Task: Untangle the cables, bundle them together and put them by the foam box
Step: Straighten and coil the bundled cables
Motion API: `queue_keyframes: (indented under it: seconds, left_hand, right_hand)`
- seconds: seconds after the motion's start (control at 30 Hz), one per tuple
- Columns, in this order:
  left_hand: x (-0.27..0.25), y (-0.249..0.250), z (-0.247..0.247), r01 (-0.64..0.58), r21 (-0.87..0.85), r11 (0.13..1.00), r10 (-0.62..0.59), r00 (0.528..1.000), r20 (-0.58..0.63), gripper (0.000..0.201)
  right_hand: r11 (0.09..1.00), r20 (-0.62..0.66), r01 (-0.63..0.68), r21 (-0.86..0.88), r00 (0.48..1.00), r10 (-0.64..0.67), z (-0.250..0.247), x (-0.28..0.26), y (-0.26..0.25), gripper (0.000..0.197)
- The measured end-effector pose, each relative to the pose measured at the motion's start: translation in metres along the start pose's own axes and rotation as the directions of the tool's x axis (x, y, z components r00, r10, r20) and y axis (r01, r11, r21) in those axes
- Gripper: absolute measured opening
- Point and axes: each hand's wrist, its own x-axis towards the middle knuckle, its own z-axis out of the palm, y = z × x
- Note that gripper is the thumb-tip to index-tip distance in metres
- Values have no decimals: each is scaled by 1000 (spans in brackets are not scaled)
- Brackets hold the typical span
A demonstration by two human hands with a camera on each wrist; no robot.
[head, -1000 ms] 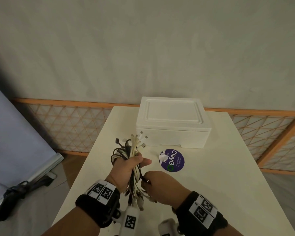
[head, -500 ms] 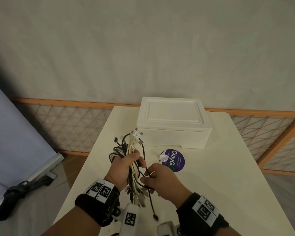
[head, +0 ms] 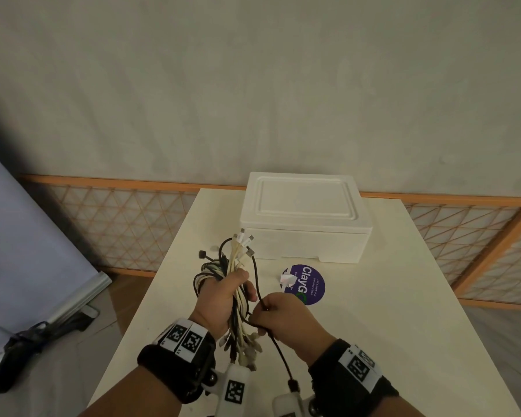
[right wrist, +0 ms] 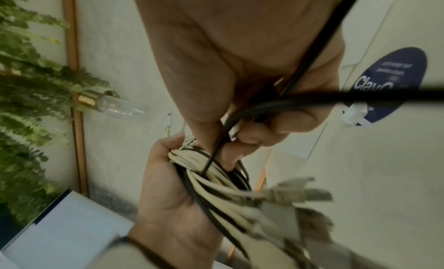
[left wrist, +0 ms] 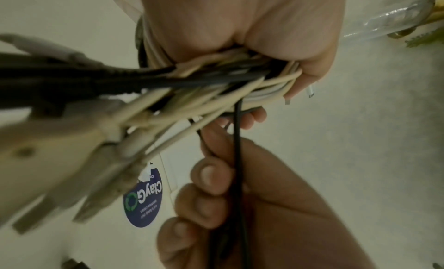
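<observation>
My left hand [head: 223, 299] grips a thick bundle of cream and black cables [head: 238, 266] upright above the near part of the table; connector ends stick out above and below the fist. In the left wrist view the bundle [left wrist: 197, 83] fills that fist [left wrist: 252, 45]. My right hand [head: 283, 317] sits just right of it and pinches a single black cable [head: 257, 281], which arcs up to the bundle's top, while its plug end [head: 292, 385] hangs down. The right wrist view shows that black cable [right wrist: 312, 45] running through the curled fingers [right wrist: 288, 119]. The white foam box [head: 304, 218] stands at the table's far side.
A round purple sticker [head: 306, 284] with a scrap of white tape lies on the cream table [head: 403, 296] in front of the box. An orange lattice fence [head: 118, 224] runs behind the table. A grey board [head: 27, 236] leans at the left on the floor.
My right hand has drawn a black cable out of the bundle and pulled it toward me; its plug end now hangs free below the hand. The left hand keeps its hold.
</observation>
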Motion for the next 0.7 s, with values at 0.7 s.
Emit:
queue_keyframes:
  seconds: [0.7]
  left_hand:
    - [10, -25, -29, 226, 355, 907, -342, 888, 308, 64]
  right_hand:
    - [991, 157, 115, -62, 982, -104, -23, -12, -14, 12]
